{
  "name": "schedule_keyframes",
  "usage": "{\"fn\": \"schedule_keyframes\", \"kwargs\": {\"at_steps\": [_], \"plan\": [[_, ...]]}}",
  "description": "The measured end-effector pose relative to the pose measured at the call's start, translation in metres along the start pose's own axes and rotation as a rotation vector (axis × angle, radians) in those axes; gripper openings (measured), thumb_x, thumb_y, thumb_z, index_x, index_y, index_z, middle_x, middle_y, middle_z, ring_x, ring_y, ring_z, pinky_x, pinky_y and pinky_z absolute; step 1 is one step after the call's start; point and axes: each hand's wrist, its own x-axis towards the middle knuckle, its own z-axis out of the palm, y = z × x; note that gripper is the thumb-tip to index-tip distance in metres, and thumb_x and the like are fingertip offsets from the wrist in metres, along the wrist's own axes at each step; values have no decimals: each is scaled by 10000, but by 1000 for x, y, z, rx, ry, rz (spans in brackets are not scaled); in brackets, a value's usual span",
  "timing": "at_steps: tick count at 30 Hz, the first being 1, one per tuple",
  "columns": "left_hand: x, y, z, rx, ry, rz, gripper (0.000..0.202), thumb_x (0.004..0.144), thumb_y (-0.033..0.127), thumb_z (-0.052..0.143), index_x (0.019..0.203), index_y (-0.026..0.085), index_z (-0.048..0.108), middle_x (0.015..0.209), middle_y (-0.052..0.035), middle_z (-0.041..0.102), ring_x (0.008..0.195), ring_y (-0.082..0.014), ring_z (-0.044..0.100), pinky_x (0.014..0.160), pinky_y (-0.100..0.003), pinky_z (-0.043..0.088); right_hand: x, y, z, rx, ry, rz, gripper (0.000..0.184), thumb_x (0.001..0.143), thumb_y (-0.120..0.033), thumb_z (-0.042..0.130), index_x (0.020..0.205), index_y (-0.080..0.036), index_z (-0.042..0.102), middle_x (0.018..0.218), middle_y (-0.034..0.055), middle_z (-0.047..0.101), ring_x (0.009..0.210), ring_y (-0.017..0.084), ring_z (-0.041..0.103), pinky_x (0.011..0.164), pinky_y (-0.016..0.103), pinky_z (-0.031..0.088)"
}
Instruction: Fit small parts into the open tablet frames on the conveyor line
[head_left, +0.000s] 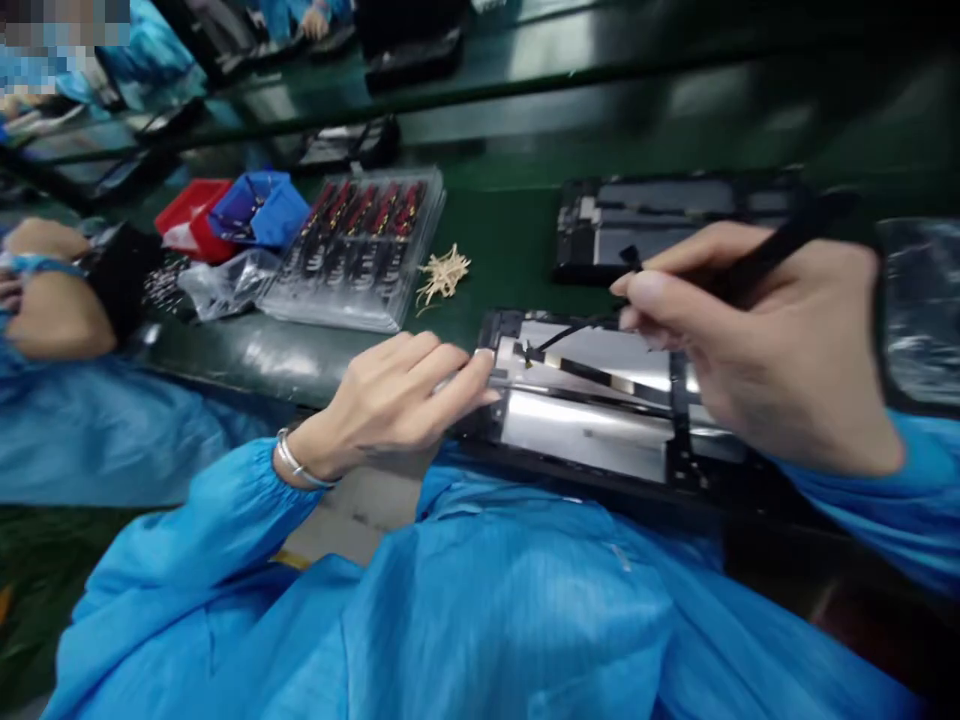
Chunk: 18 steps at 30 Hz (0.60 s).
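An opened flat electronic device (585, 435), tablet-like with silvery panels inside a black frame, lies in front of me. My left hand (405, 390) is closed on its left end, thumb and forefinger at the edge. My right hand (765, 330) is closed round a slim black pen-like tool (795, 235) above the device's right part. A thin dark length runs from beneath those fingers to a small connector (529, 352) at the upper left of the device. A flat cable (592, 372) with gold-coloured sections crosses the panels. My right palm hides part of the device.
Behind lies a second opened device (667, 215). To the left are a clear compartment tray (345, 250) of red and black wired parts, pale thin strips (445, 273), a blue bin (259, 208), a red bin (193, 215) and a plastic bag (229, 285). A co-worker's arm (60, 290) rests far left.
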Motion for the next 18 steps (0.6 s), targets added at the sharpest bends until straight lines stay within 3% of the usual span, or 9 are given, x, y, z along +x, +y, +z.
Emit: {"fn": "schedule_keyframes", "kwargs": {"at_steps": [2, 5, 9, 11, 15, 18], "plan": [[39, -5, 12, 100, 106, 41, 260, 1056, 360, 591, 1043, 117, 684, 711, -25, 646, 614, -162, 562, 554, -336, 387, 3, 0, 4, 86, 16, -17, 144, 902, -211, 766, 769, -207, 709, 678, 1, 638, 591, 136, 550, 542, 312, 399], [79, -4, 32, 195, 184, 41, 299, 1083, 265, 486, 845, 176, 643, 627, -2, 533, 606, -154, 530, 559, -335, 331, 5, 3, 5, 125, 16, -6, 145, 919, -222, 753, 781, -227, 709, 693, -12, 631, 612, 142, 531, 568, 319, 397], [93, -6, 49, 122, 226, -5, 341, 1035, 136, 486, 706, 178, 568, 608, 5, 507, 574, -137, 469, 550, -339, 275, 5, 6, 2, 107, -4, -45, 167, 956, -319, 733, 812, -238, 712, 732, -12, 642, 665, 152, 553, 618, 329, 414], [91, -10, 52, -94, 219, -102, 309, 1034, 169, 520, 740, 161, 613, 614, 18, 533, 557, -110, 447, 535, -310, 269, 7, 8, 2, 80, -7, -55, 182, 986, -384, 696, 878, -240, 723, 806, 2, 681, 717, 162, 587, 665, 335, 444], [87, -18, 51, -757, 203, -439, 286, 1037, 349, 623, 841, 158, 708, 635, 34, 573, 541, -65, 432, 506, -231, 289, 14, 13, 1, 6, -86, -62, 240, 949, -462, 732, 928, -223, 746, 864, 26, 720, 761, 182, 624, 661, 328, 459], [89, -17, 50, -1024, 195, -597, 340, 1008, 446, 669, 839, 162, 751, 661, 10, 605, 562, -76, 461, 502, -225, 313, 16, 19, 3, -27, -151, -41, 218, 919, -441, 769, 913, -223, 760, 845, 19, 728, 725, 171, 612, 625, 317, 430]]}}
